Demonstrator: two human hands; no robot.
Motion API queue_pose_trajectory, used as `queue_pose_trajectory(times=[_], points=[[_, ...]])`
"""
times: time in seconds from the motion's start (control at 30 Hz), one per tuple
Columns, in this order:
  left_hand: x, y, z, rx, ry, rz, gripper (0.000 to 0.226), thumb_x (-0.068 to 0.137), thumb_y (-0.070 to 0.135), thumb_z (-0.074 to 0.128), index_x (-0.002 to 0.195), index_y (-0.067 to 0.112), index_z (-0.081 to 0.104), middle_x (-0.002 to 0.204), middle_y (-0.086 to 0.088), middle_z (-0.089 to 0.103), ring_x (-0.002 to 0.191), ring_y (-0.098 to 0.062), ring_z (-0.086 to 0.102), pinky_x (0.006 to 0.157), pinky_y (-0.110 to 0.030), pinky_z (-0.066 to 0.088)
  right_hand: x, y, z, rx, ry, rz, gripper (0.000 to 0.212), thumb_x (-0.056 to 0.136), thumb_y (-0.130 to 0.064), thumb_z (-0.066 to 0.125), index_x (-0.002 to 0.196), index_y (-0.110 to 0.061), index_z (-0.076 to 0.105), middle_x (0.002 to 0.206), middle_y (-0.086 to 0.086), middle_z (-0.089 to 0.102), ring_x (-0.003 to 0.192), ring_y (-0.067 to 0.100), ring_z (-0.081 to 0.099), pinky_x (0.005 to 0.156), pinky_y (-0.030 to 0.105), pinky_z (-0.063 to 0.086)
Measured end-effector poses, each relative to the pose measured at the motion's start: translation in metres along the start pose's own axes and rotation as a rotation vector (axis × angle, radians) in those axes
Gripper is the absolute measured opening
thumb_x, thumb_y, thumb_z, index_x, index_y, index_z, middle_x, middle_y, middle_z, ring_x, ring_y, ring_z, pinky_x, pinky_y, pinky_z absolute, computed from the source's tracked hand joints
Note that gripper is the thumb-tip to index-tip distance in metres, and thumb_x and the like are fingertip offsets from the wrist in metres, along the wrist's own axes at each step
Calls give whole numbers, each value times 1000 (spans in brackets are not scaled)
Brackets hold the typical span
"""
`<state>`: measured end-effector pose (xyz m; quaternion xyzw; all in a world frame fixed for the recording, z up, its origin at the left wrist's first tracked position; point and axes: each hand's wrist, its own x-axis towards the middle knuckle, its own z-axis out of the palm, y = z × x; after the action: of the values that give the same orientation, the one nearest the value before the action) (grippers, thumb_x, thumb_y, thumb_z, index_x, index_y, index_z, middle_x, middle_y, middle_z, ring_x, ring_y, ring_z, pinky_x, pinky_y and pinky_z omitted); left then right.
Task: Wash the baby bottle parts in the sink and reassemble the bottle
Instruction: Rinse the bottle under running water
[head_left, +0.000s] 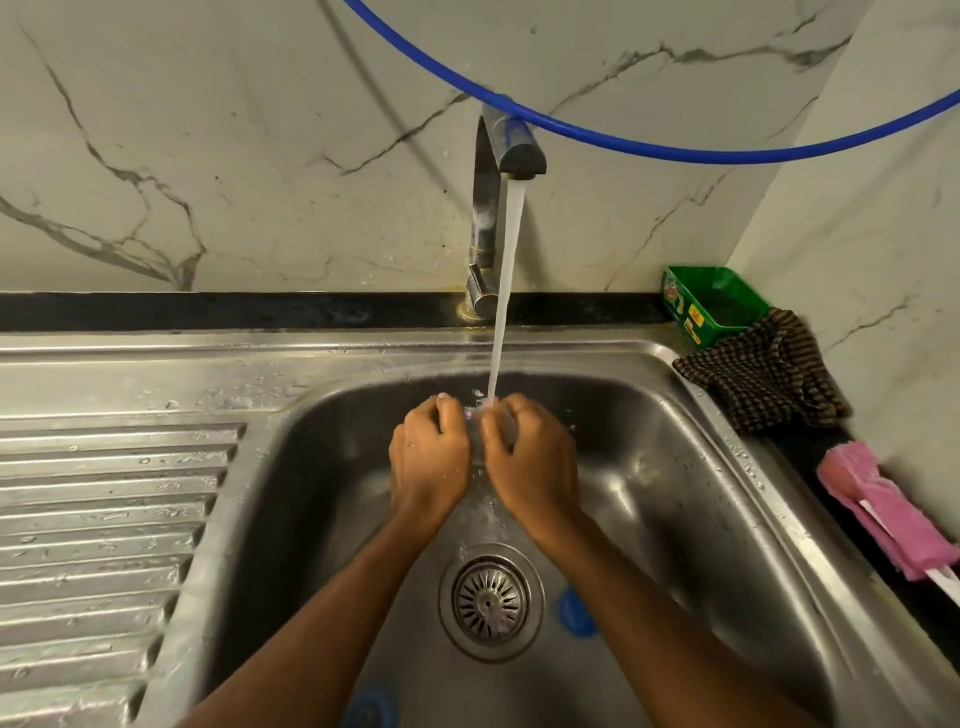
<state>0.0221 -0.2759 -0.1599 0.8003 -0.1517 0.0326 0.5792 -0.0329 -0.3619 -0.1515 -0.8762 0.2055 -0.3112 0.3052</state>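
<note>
I count two grips of my own, the left grip (428, 457) and the right grip (530, 462), and curled between them one small clear part (475, 415), too blurred by water to tell more closely. There are two blue pieces in the basin: one round blue plastic piece (574, 613) and a second blue plastic piece (371, 704). Of the rest there is one each: one stainless steel sink (675, 493), one round metal drain strainer (488, 603), one chrome tap (485, 208), one stream of water (506, 286), one thin blue hose (623, 140), one green plastic box (711, 306), one brown checked cloth (763, 374) and one pink sponge brush (883, 504).
</note>
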Motion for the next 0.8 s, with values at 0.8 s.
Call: queue_pose_trajectory(times=[0.8], points=[[2,5,-16,208,-40,58,41,98,32,33,68,17,56,59,1,61,57,-17,61,59,-39,53,6,-3,-7,176,-290,432,45,96,-50,37,78,-16,61,63,2,61,52,14,54,49,23,38]])
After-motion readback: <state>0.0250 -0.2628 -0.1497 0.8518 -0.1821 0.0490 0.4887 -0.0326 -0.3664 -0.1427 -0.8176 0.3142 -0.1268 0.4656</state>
